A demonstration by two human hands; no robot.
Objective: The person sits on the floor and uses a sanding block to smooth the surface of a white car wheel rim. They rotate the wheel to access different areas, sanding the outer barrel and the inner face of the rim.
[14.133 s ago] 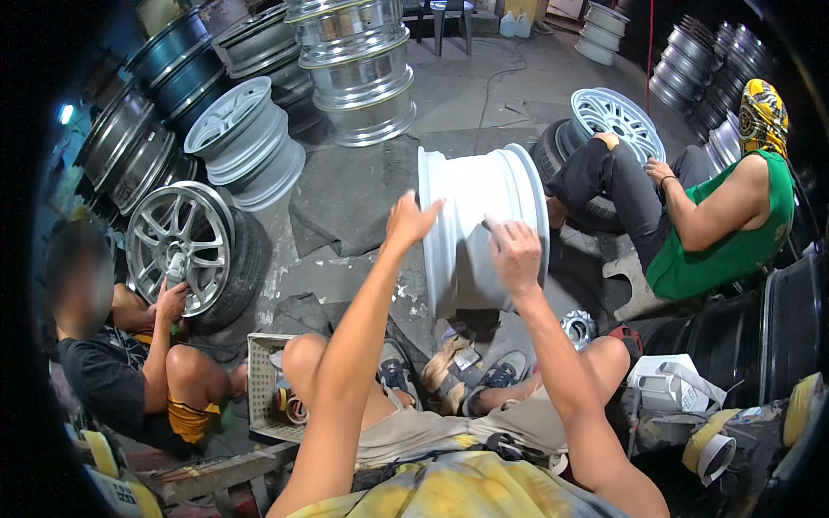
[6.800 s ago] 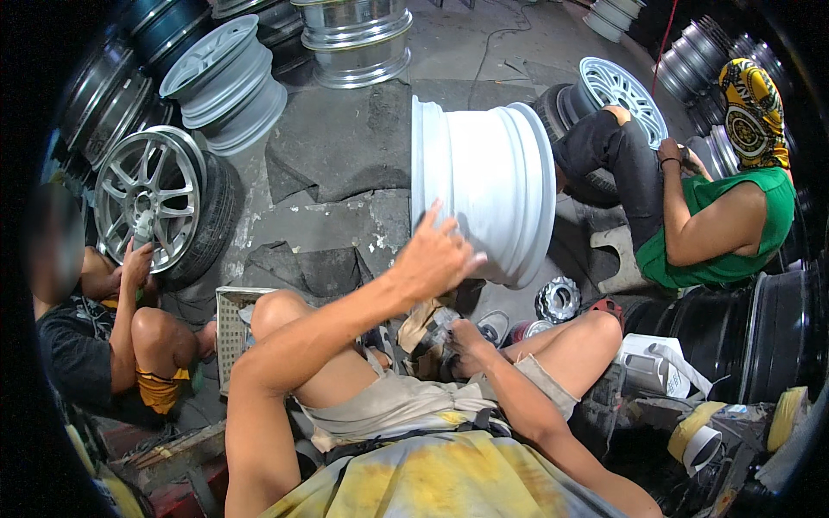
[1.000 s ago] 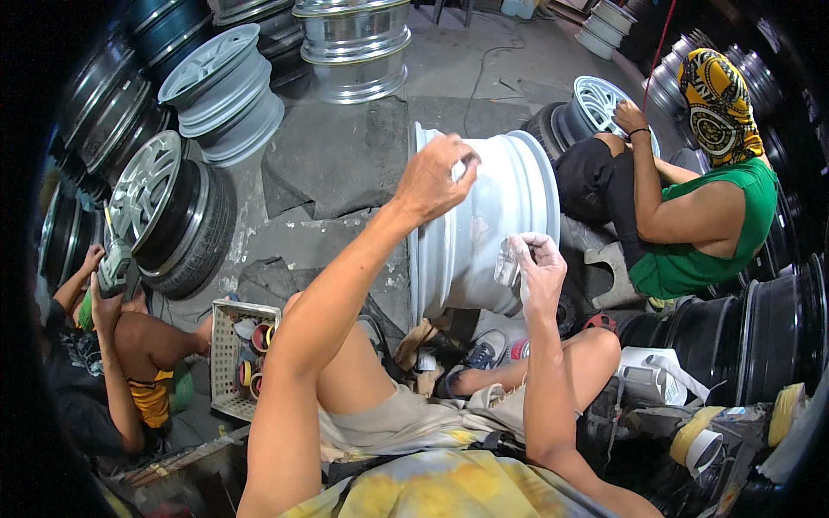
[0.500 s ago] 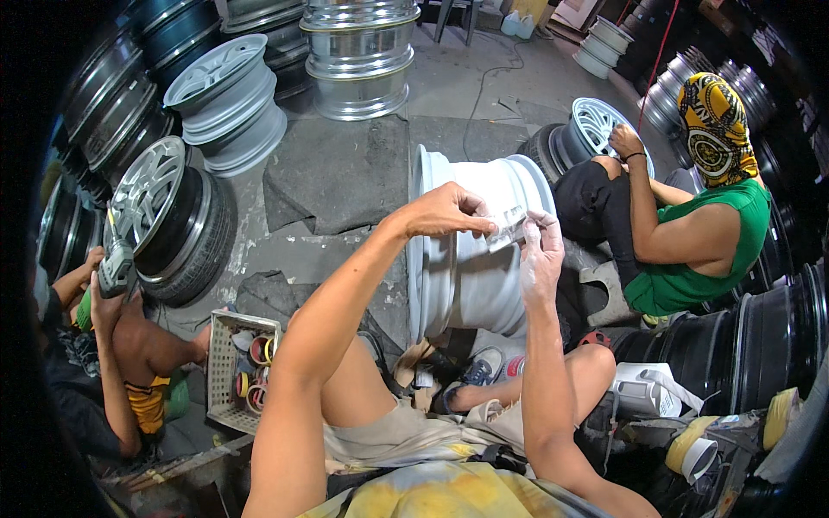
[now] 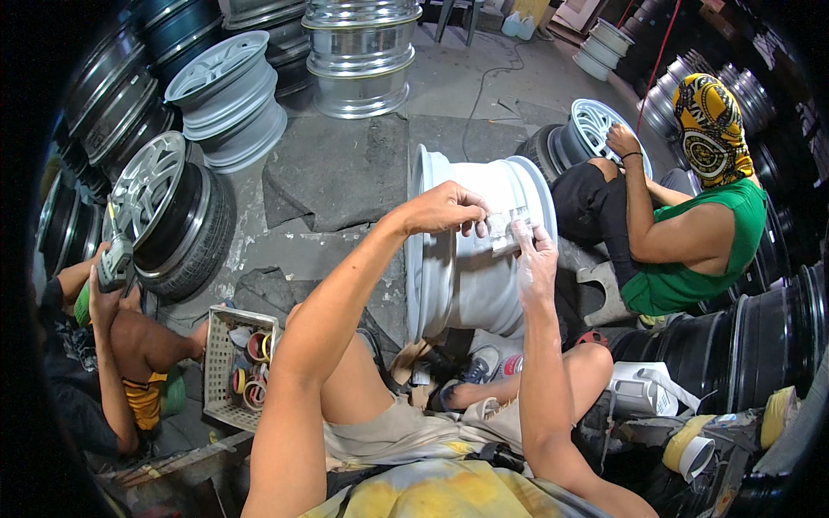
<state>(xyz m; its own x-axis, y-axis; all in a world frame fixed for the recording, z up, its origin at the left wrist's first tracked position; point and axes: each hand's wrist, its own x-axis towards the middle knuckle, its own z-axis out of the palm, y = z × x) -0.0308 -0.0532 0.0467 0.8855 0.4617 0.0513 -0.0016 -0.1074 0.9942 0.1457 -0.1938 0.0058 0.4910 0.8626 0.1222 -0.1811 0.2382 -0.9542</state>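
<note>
Left hand (image 5: 451, 210), right hand (image 5: 537, 263) both clamped on greyish sheet (image 5: 501, 230) (right fingers whitened), pale wheel rim (image 5: 475, 281) behind.

Wearer's clothing, lower centre of the frame. Shirt (image 5: 440, 494): tie-dyed in yellow and grey, the tints merging in soft blotches. Shorts (image 5: 380, 432): pale beige, with frayed threads at the hem. Sneaker (image 5: 480, 366): dark upper, light laces and toe. Forearms (image 5: 551, 375) are sleeveless; left hand (image 5: 445, 210) is bare; right hand (image 5: 536, 261) bears powdery residue.
</note>
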